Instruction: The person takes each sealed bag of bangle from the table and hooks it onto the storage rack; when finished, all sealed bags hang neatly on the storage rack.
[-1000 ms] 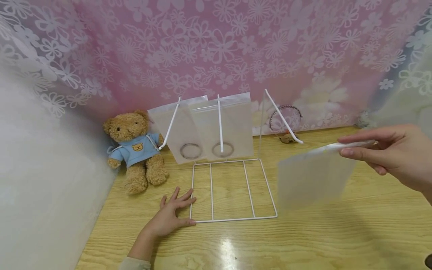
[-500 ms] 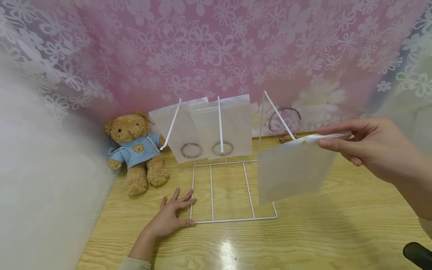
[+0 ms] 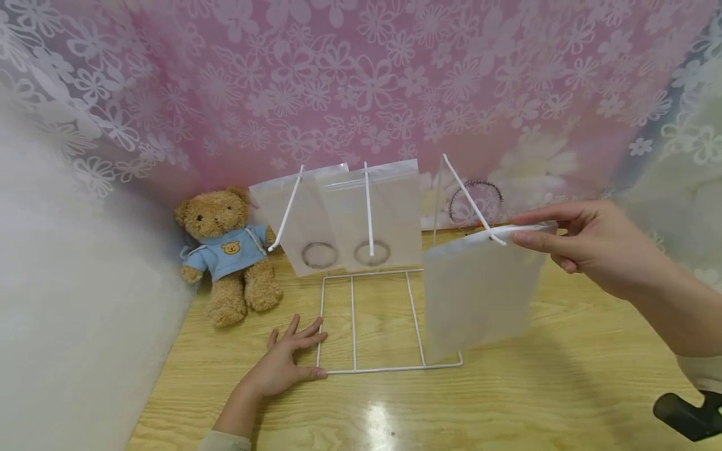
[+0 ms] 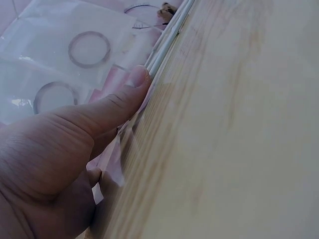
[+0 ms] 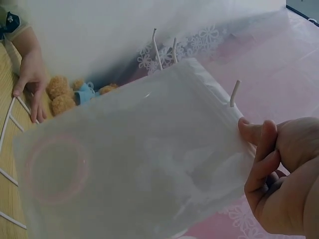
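Note:
My right hand [image 3: 592, 244] pinches the top edge of a translucent zip bag [image 3: 479, 300] between thumb and fingers. The tip of the right white hook [image 3: 465, 191] pokes through the bag's top strip. Through the bag in the right wrist view, a faint pinkish ring [image 5: 30, 172] shows. My left hand [image 3: 279, 366] rests with spread fingers at the left side of the white wire rack's base [image 3: 389, 369]; its thumb touches the front corner. Two other zip bags, a left one [image 3: 293, 213] and a middle one [image 3: 397, 210], hang from the other hooks, each with a dark ring inside.
A teddy bear [image 3: 230, 247] in a blue hoodie sits left of the rack on the wooden table [image 3: 350, 419]. Behind the rack hangs a pink flowered curtain [image 3: 350, 75]. A beaded loop [image 3: 479, 181] stands against it. Near my right wrist is a black object [image 3: 685, 416].
My right hand has moved left with the bag, bringing its top strip onto the right hook, whose tip now comes out in front. The left hand has stayed in place.

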The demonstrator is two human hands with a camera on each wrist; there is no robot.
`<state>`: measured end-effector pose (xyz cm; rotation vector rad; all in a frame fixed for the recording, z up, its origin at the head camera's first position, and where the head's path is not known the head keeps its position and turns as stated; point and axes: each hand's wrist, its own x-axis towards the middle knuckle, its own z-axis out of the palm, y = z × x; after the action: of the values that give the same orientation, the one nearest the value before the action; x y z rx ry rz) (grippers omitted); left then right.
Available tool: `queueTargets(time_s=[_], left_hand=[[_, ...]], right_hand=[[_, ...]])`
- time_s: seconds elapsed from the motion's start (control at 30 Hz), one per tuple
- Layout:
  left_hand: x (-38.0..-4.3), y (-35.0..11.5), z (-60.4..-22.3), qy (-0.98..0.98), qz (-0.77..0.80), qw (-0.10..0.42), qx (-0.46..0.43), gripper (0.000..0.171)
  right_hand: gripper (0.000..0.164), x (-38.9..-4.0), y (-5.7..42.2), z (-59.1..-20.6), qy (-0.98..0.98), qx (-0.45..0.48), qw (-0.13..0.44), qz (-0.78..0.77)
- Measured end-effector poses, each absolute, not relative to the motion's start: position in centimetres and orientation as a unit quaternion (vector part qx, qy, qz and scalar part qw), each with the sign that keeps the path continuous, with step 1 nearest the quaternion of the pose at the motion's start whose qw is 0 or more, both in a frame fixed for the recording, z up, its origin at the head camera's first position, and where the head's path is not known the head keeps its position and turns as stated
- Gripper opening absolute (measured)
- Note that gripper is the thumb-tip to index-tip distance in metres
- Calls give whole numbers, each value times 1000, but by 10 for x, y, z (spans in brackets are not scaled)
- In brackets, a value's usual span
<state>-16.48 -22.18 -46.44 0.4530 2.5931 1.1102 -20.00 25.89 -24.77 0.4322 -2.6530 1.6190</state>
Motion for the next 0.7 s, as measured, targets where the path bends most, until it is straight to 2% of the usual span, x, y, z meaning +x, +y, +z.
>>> queueTargets(time_s=[0.7], left_hand=[[-165, -221, -465, 902, 377, 135, 159, 77]], right_hand=[[36, -249, 244, -236, -862, 111, 22, 494]])
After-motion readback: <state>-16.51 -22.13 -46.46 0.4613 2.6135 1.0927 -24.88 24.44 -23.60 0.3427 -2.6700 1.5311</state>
